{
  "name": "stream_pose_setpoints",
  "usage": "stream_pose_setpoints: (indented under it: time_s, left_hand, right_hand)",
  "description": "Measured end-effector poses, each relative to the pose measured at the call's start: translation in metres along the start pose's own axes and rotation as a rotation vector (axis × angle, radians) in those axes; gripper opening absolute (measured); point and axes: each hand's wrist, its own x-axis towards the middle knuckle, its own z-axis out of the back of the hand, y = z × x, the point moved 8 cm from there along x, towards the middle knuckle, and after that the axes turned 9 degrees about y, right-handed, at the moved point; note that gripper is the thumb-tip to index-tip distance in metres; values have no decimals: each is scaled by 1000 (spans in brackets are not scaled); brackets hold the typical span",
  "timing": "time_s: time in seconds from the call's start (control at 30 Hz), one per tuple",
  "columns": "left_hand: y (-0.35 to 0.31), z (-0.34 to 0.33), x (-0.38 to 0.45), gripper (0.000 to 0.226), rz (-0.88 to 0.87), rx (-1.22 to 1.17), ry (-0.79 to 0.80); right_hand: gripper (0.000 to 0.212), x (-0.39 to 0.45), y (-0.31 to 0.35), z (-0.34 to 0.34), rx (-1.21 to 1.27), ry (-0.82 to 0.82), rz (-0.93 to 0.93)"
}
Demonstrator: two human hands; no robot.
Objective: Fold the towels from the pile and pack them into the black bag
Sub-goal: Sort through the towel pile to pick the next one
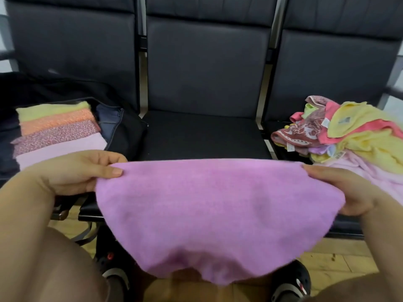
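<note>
Holding a purple towel (218,210) stretched between both hands, over the front edge of the bench (202,136). Left hand (72,173) pinching the top left corner, thumb on top, fingers curled behind; right hand (346,190) gripping the top right corner the same way. Hanging free below, lower edge rumpled and down near the shoes (290,284). Not yet folded, by the look of it.

Open on the left seat, the black bag (124,129), with folded towels (58,131) stacked inside in overlapping layers: yellow-green, orange, speckled pink, pale pink. Heaped on the right seat, the pile (353,136), yellow, coral, patterned and pink, untidy and near the seat's front edge.

Likely to go wrong: a skewed fold, with the bottom corners bunched and out of sight. Brushing the floor or shoes, hanging so low. Slipping out of a light corner pinch when brought together. Dragging pile pieces off the seat when reaching right.
</note>
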Motion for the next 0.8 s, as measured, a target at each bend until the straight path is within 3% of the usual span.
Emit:
stream_pose_setpoints:
  time_s: [0.1, 0.17, 0.23, 0.27, 0.37, 0.43, 0.5, 0.63, 0.73, 0.8]
  left_hand:
    - [13, 4, 5, 58, 141, 102, -1]
    - [24, 6, 10, 48, 293, 266, -44]
    - [24, 17, 17, 20, 380, 483, -197]
    - [19, 23, 20, 13, 385, 590, -288]
    - [-4, 32, 32, 26, 276, 751, -503]
    - [-15, 36, 37, 35, 201, 704, -605]
    - [-22, 41, 41, 36, 97, 605, -724]
    - [-22, 42, 64, 12, -177, 119, -855]
    - [-14, 33, 97, 27, -143, 392, -873]
    - [16, 11, 130, 65, 54, 615, -698]
  right_hand:
    - [75, 2, -7, 17, -205, -126, -120]
    - [45, 5, -3, 22, -334, -220, -141]
    - [24, 8, 7, 30, -598, -357, -126]
    - [25, 8, 14, 33, -739, -428, -114]
    - [33, 10, 35, 32, -953, -610, -53]
    - [34, 15, 45, 36, -932, -715, -2]
    - [28, 24, 46, 43, -752, -776, 86]
    - [12, 39, 54, 38, -783, -950, 253]
    - [36, 72, 37, 19, -777, -822, 254]
    - [67, 102, 8, 2, -876, -647, 172]
